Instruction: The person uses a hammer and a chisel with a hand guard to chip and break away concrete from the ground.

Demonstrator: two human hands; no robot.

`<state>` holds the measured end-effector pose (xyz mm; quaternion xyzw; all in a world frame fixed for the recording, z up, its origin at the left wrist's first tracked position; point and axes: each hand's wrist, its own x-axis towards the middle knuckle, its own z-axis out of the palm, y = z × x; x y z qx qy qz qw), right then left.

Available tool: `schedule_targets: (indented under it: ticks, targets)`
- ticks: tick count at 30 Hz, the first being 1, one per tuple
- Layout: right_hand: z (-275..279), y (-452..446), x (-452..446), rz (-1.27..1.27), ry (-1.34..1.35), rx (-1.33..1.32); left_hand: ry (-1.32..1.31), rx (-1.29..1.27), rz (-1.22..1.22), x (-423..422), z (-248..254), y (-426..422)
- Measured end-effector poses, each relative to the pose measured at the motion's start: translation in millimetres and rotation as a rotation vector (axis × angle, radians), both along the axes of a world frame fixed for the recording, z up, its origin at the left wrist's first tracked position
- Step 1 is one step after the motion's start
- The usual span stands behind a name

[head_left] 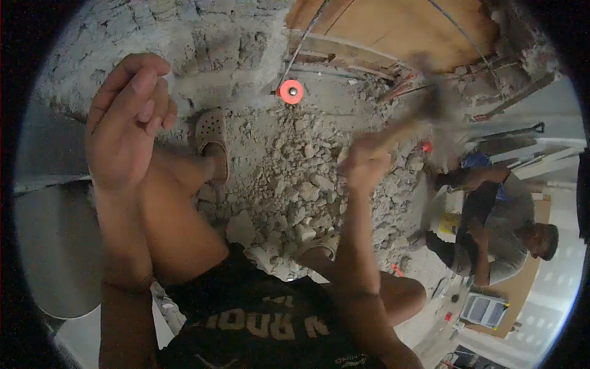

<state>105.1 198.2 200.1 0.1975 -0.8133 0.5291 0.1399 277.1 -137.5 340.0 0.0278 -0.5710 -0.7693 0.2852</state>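
My right hand (369, 163) is wrapped round the wooden handle of a hammer (402, 130), whose dark head is smeared by motion at the upper right. Below it lies a heap of broken rubble (313, 178). On the left, my left hand (132, 117) is raised in front of the rough wall, its fingers curled together; whether anything small is between them is hidden. A round orange-red disc with a metal centre (292, 91) sits at the end of a thin rod, above the rubble.
A co-worker (507, 221) in a grey shirt and cap is at the right. A grey tray (485, 310) stands at the lower right. Rough wall (215, 43) and a wooden panel (393, 27) border the rubble. My feet in clogs (212, 132) are among the debris.
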Motion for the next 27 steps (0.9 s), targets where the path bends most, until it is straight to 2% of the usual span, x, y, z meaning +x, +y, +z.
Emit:
schedule_targets:
  ticks: [1,2,3,4,6,7,8,9,10,12,13,14,15,17,18,20,22,24,25,26,27]
  targets:
    - [59.4,-9.1,1.7,-0.216,0.211,0.059,0.014,-0.013,-0.055,2.3,0.7,0.1]
    - [102.0,7.7,-12.3,0.297,-0.076,-0.675,0.023,-0.024,-0.119,3.4,1.3,1.6]
    - [144.6,24.4,-26.4,0.656,-0.421,-1.465,0.015,-0.017,-0.127,2.5,2.3,3.8]
    - [176.6,23.0,-29.5,0.65,-0.423,-1.462,0.045,0.001,-0.11,1.3,3.3,5.4]
    - [229.3,49.0,-55.3,0.661,0.03,-1.132,0.058,0.026,-0.085,1.7,2.6,1.4]
    - [225.7,45.0,-55.6,0.446,0.291,-0.862,0.062,0.053,-0.11,1.8,1.6,-5.1]
    - [186.1,28.1,-50.0,-0.063,0.534,-0.346,0.06,0.065,-0.116,1.3,1.2,-7.6]
    - [134.0,11.6,-44.8,-0.402,0.622,0.041,0.058,0.076,-0.122,1.1,0.9,-10.0]
    - [70.1,-9.8,-38.4,-0.369,0.494,0.1,0.069,0.055,-0.075,-1.9,3.9,-5.0]
    - [-80.0,-56.5,-9.2,-0.113,-0.146,0.162,0.082,0.027,-0.027,-7.5,9.6,3.3]
    - [-151.7,-68.9,7.6,-0.04,-0.479,0.278,0.007,0.05,0.003,-13.1,10.9,7.2]
    - [-195.8,-72.5,23.7,-0.011,-0.68,0.356,-0.068,0.072,0.022,-17.7,11.8,10.6]
    - [-177.2,-74.7,46.1,0.046,-0.617,0.182,-0.048,0.056,0.014,-22.6,13.5,10.0]
    - [-188.0,-77.3,41.7,0.097,-0.559,0.212,-0.126,-0.134,-0.038,-14.0,6.7,14.8]
    - [-195.9,-63.2,66.3,0.093,-0.561,0.232,-0.156,-0.124,-0.076,-8.9,3.0,20.1]
    - [-166.4,-63.3,60.1,0.075,-0.531,0.132,-0.076,-0.123,-0.064,-15.5,6.0,13.1]
    - [-159.5,-36.4,53.8,0.0,-0.563,0.101,-0.095,-0.102,-0.051,-9.7,2.9,12.0]
    - [-105.6,-27.3,25.6,-0.163,-0.31,0.162,-0.103,-0.089,-0.033,-7.2,2.9,10.7]
    - [-46.6,-29.6,17.0,-0.171,-0.15,0.022,-0.106,-0.087,-0.049,-5.8,3.1,9.6]
    - [-4.3,-21.9,-4.4,-0.245,0.036,-0.009,-0.112,-0.086,-0.062,-3.2,2.1,8.6]
    - [36.8,1.7,-28.2,-0.257,0.337,0.223,-0.121,-0.081,-0.066,-0.9,0.3,5.9]
